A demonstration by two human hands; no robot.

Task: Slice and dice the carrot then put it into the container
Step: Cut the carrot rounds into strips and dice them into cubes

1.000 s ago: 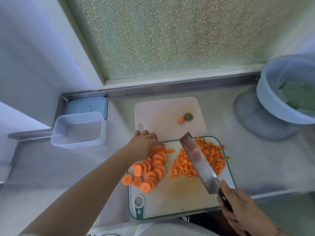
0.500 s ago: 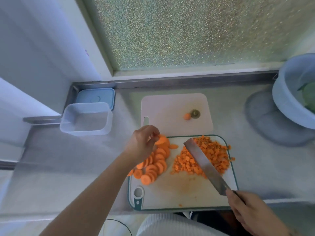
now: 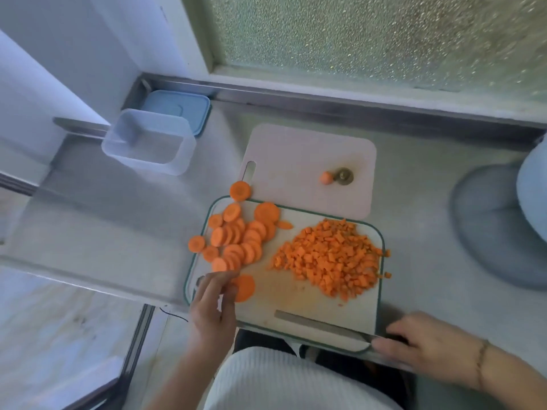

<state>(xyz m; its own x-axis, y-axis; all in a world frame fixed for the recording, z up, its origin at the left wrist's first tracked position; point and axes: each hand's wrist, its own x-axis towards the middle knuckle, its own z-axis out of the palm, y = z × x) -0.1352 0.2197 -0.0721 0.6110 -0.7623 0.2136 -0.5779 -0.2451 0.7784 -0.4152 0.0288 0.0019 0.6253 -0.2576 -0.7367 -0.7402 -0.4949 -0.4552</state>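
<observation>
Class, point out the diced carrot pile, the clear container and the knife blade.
diced carrot pile (image 3: pixel 330 257), head view, middle of the heap.
clear container (image 3: pixel 180 156), head view, its near right wall.
knife blade (image 3: pixel 313 322), head view, middle of the flat steel.

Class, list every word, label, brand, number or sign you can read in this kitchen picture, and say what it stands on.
None can be read: no print shows on the clear container, its blue lid, the green-edged cutting board, the pale board behind it or the knife.
</observation>
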